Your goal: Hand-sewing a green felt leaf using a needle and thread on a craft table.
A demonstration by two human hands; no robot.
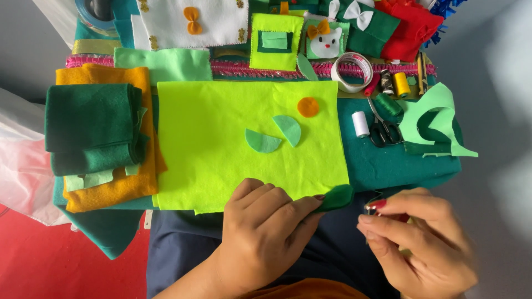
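My left hand [260, 227] pinches a small dark green felt piece [337, 197] at the near edge of a bright lime felt sheet [216, 149]. My right hand [421, 238] is closed just to its right, fingertips pinched together as if on something thin; what it holds is too small to make out. On the lime sheet lie two light green half-circles [275, 135] and an orange felt circle [308, 107].
Folded dark green felt [91, 127] rests on orange felt [111, 188] at the left. Scissors [383, 130], thread spools [360, 123], a tape roll [353, 71] and cut light green felt [438, 119] sit at the right. Finished felt pieces line the far edge.
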